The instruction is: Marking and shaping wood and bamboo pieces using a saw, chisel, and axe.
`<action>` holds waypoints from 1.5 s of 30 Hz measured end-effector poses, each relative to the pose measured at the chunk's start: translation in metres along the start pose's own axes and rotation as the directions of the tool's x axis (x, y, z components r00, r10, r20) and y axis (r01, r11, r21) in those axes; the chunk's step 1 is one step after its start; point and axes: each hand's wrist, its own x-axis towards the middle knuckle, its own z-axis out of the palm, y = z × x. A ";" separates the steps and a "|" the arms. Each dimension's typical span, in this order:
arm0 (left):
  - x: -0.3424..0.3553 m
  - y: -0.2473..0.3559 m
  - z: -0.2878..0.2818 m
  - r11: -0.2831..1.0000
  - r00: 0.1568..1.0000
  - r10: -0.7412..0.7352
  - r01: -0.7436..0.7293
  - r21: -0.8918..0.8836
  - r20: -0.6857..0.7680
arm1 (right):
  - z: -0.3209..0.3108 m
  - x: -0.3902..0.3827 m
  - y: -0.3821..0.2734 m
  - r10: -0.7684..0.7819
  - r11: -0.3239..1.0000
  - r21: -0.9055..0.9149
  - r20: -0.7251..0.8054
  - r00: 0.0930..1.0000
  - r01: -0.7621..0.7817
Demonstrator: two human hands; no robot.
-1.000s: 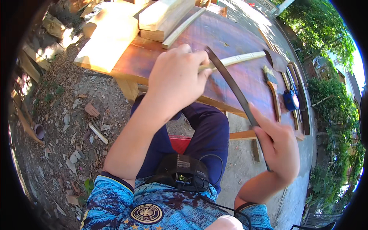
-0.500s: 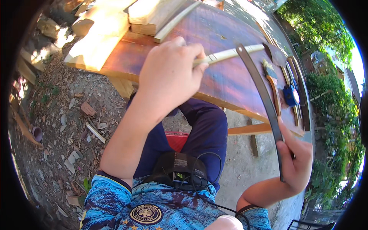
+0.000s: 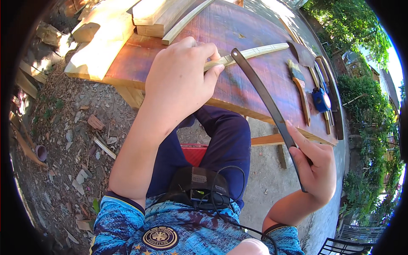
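Observation:
My left hand (image 3: pixel 182 76) is closed around a pale wooden stick (image 3: pixel 261 51), which extends right over the table and carries thin dark cross marks. Its far end lies by a dark, flat-bladed tool (image 3: pixel 301 54). My right hand (image 3: pixel 313 168), at the table's near right corner, grips a long dark flat metal strip (image 3: pixel 264 94). The strip slants up and left, and its rounded tip, with a small hole, crosses the stick just right of my left fingers. Whether the two touch is hard to tell.
On the reddish-brown wooden table (image 3: pixel 242 91) lie a paintbrush (image 3: pixel 301 91), a blue tape measure (image 3: pixel 321 100) and long-handled tools at the right. Thick boards (image 3: pixel 159 19) and a thin batten (image 3: pixel 187 22) lie at the far left. Rubble covers the ground to the left.
The metal strip and my right hand have shifted left and slightly up, so the tip crosses the stick closer to my left hand. My left hand has moved slightly left with the stick.

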 end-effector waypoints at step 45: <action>0.006 0.005 -0.004 0.999 0.999 0.006 -0.004 -0.041 0.042 | 0.022 0.062 -0.012 -0.122 0.991 0.040 -0.105 0.987 0.127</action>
